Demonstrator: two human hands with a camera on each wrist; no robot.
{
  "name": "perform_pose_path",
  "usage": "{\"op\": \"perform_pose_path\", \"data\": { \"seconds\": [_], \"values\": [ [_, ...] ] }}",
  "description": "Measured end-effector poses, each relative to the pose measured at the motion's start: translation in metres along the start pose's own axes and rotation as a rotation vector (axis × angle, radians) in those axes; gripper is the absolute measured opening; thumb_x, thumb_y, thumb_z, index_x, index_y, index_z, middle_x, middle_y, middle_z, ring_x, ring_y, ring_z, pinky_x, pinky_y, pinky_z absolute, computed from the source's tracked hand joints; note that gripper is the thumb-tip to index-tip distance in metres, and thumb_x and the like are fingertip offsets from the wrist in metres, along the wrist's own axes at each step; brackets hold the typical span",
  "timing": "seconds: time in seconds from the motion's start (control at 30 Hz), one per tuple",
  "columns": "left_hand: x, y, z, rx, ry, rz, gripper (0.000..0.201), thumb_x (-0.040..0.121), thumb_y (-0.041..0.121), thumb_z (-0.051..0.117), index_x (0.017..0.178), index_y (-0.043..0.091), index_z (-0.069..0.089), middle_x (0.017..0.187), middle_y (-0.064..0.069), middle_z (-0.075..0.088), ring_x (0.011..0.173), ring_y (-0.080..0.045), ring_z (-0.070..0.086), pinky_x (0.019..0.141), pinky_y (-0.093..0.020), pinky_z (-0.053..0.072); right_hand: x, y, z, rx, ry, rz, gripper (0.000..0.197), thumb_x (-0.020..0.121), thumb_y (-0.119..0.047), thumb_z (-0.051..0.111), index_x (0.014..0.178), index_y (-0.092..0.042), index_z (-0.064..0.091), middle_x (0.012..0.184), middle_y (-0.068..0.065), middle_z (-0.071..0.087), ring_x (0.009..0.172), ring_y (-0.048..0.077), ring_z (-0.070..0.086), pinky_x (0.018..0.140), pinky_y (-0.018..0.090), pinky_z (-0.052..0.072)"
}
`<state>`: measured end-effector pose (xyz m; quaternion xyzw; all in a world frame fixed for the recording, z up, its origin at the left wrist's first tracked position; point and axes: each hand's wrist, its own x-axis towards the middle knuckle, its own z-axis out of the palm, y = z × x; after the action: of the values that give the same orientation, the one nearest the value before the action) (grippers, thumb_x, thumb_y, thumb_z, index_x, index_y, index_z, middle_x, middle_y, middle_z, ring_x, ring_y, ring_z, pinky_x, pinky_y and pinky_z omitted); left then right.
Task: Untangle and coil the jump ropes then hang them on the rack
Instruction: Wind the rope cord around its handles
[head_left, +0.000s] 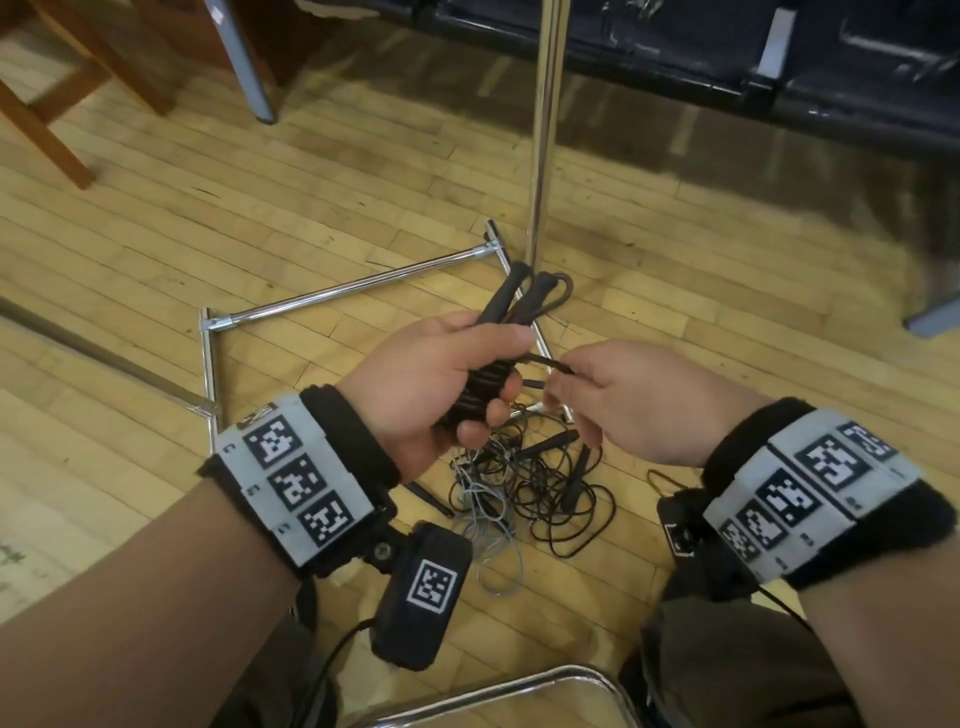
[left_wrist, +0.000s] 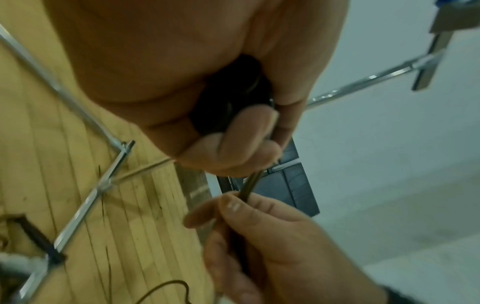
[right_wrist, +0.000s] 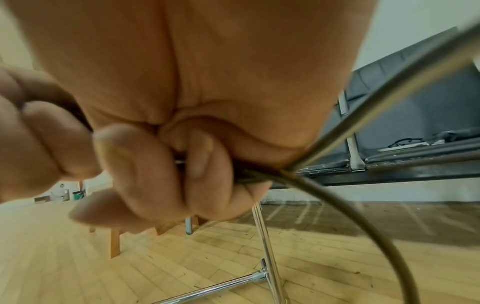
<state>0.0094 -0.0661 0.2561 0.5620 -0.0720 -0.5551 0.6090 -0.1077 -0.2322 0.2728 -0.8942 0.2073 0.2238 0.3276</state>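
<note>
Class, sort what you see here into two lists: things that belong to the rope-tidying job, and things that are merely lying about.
Belongs to the job:
- coiled black rope, gripped by the left hand
- its loose end, pinched by the right hand
- tangled ropes on the floor
- chrome rack

Just lying about:
- wooden furniture legs
- dark bench
- chair frame

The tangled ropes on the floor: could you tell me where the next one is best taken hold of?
Probably by a black handle lying on top of the tangled ropes, coming from above: it is rigid, exposed and marks a rope's end, unlike the looped cords.
</note>
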Motion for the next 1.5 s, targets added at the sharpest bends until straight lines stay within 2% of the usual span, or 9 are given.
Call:
{"op": "perform_pose_path", "data": {
  "seconds": [0.17,0.23,0.33,0.4,0.67,0.9,1.23,1.37,1.5],
  "values": [
    [-0.003,0.001,-0.007,0.218,0.012,0.083,0.015,0.090,0.034,0.076,0.097,0.020,0.073,0.071,-0.012,0.064,0.052,-0.022,0.057,0.041,-0.027,0.047,-0.002,0.008,-0.008,0.121,-0.051,-0.015,0.010,0.097,-0.043,0.059,0.103,-0.038,0.065,0.072,-0.010,0.065,0.054,-0.001,0.055,0.054,0.020,0.040],
    [-0.005,0.003,-0.008,0.218,-0.010,0.078,0.011,0.091,0.034,0.075,0.093,0.023,0.075,0.071,-0.012,0.064,0.051,-0.022,0.058,0.040,-0.028,0.047,-0.002,0.008,-0.007,0.361,-0.094,-0.011,0.018,0.094,-0.044,0.057,0.110,-0.040,0.065,0.066,-0.008,0.067,0.049,0.001,0.051,0.049,0.017,0.043],
    [-0.006,0.006,-0.007,0.195,-0.064,0.071,0.011,0.094,0.031,0.072,0.087,0.023,0.075,0.069,-0.011,0.062,0.050,-0.020,0.057,0.038,-0.026,0.046,-0.004,0.007,-0.005,0.625,-0.033,-0.040,0.050,0.084,-0.072,0.045,0.110,-0.037,0.069,0.078,0.007,0.072,0.055,0.014,0.053,0.052,0.026,0.043],
    [-0.006,0.006,-0.004,0.150,-0.102,0.060,0.013,0.095,0.029,0.070,0.088,0.017,0.073,0.068,-0.010,0.060,0.048,-0.019,0.055,0.036,-0.024,0.043,-0.006,0.006,-0.002,0.652,0.048,-0.089,0.052,0.092,-0.079,0.037,0.109,-0.040,0.067,0.070,-0.005,0.070,0.052,0.010,0.052,0.050,0.022,0.043],
    [-0.008,0.008,0.002,-0.004,-0.186,0.039,0.020,0.092,0.031,0.069,0.091,0.011,0.068,0.068,-0.009,0.054,0.045,-0.016,0.048,0.034,-0.020,0.036,-0.002,-0.004,0.002,1.089,0.178,-0.243,0.028,0.106,-0.032,0.050,0.109,-0.020,0.075,0.082,0.003,0.062,0.057,0.017,0.044,0.052,0.035,0.029],
    [-0.003,0.003,0.002,0.073,-0.132,0.101,0.018,0.094,0.028,0.071,0.098,0.011,0.067,0.069,-0.011,0.058,0.046,-0.019,0.051,0.034,-0.022,0.039,0.000,-0.004,0.004,1.132,0.276,-0.174,0.018,0.102,-0.028,0.060,0.096,-0.016,0.072,0.076,0.000,0.061,0.054,0.016,0.043,0.051,0.034,0.029],
    [0.000,0.003,0.002,0.236,-0.078,0.120,0.006,0.091,0.032,0.074,0.085,0.031,0.075,0.066,-0.009,0.060,0.046,-0.019,0.053,0.034,-0.022,0.038,0.008,0.001,0.010,1.032,0.409,-0.155,0.018,0.092,-0.033,0.070,0.091,-0.016,0.077,0.079,0.004,0.067,0.056,0.010,0.049,0.051,0.025,0.041],
    [-0.001,0.005,0.002,0.203,-0.135,0.045,0.005,0.090,0.031,0.074,0.085,0.030,0.074,0.067,-0.009,0.059,0.045,-0.019,0.053,0.035,-0.021,0.038,0.006,0.001,0.009,1.050,0.368,-0.180,0.012,0.089,-0.028,0.065,0.086,-0.019,0.074,0.078,0.004,0.065,0.062,0.012,0.051,0.053,0.026,0.043],
    [-0.003,0.003,0.004,0.122,-0.158,0.053,0.019,0.091,0.028,0.073,0.105,0.016,0.068,0.069,-0.011,0.059,0.046,-0.019,0.052,0.034,-0.021,0.038,0.003,-0.003,0.002,1.061,0.328,-0.225,0.007,0.088,-0.027,0.064,0.082,-0.023,0.067,0.076,0.003,0.060,0.061,0.014,0.049,0.054,0.030,0.041]
  ]
}}
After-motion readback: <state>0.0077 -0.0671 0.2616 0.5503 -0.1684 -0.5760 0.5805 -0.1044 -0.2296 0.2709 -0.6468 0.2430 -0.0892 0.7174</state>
